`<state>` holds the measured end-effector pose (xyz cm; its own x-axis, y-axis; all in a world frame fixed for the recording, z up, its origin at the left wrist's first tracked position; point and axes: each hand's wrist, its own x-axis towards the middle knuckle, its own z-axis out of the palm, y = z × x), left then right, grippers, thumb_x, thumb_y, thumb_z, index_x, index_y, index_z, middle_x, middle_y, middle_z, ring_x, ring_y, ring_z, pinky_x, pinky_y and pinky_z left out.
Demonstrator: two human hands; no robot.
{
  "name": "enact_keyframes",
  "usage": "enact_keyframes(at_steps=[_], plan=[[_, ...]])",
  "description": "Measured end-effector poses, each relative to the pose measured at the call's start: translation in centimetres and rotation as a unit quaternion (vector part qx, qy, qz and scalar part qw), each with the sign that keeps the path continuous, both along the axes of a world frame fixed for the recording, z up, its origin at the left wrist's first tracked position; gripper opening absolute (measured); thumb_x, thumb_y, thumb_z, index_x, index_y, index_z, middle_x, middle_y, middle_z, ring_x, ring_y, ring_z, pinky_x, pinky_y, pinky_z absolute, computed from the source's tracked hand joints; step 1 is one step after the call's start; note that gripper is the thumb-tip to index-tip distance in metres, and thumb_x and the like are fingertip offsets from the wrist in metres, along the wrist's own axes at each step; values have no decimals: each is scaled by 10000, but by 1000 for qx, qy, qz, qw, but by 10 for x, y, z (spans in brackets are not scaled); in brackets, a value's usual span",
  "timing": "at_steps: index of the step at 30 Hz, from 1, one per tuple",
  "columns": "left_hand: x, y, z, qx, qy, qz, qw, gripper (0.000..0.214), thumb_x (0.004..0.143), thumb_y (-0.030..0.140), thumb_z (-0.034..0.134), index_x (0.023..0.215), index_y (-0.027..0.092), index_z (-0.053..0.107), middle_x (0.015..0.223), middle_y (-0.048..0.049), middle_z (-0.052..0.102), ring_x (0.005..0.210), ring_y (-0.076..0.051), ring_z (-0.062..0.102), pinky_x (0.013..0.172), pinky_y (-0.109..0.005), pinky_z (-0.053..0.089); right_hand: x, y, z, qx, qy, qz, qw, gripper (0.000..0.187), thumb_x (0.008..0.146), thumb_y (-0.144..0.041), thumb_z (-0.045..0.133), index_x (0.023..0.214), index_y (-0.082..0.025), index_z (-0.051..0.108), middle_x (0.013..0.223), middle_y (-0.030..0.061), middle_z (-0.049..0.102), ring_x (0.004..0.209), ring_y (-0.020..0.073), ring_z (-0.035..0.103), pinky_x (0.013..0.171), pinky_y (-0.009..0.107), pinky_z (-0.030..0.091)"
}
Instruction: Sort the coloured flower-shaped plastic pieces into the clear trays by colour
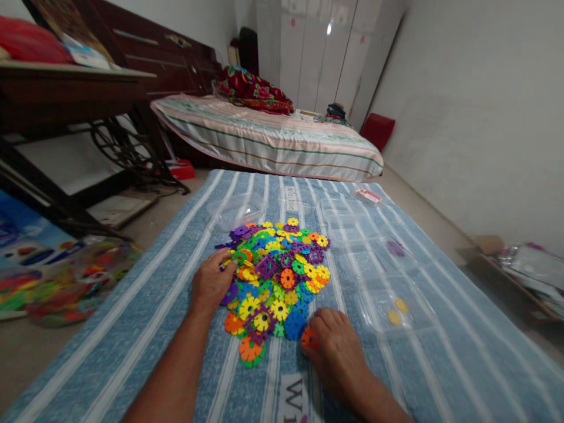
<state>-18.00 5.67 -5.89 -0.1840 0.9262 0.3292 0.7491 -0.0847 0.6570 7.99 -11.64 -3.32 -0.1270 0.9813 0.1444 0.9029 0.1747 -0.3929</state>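
A heap of colourful notched plastic discs (279, 308) and purple square pieces (267, 267) lies on a striped blue cloth (167, 294). My left hand (210, 281) is at the heap's left edge, thumb and fingers drawn together; what lies between them is mostly hidden. At the near right edge, my right hand (338, 348) grips an orange notched disc (309, 337) between thumb and fingers, beside a blue disc (294, 325). Right of the heap, a clear plastic container (425, 317) holds two yellow discs (395, 318). A purple piece (395, 248) sits in another clear container behind it.
More clear containers (220, 214) stand beyond the heap, along with a small red-and-white packet (369, 196). A bed (273, 138) is at the far end. On the left are a treadle sewing table (79, 73) and a clear bag of colourful pieces (83, 282).
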Motion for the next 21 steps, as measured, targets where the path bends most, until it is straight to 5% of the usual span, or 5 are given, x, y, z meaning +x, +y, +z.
enact_keyframes(at_steps=[10,21], plan=[[1,-1,1,13,-14,7,1000,233,732,353,533,863,239,688,1126,-35,719,1142,-241,621,1045,-376,450,-2,-1,-4,40,-11,27,999,123,768,-97,661,758,-200,594,806,19,618,789,190,521,739,306,359],[1,-2,2,5,-4,-2,1000,244,739,349,531,883,224,684,1184,-54,698,1158,-245,613,1058,-382,438,2,4,6,-12,2,76,997,164,791,-71,546,749,-206,629,767,3,657,766,172,583,707,271,376]])
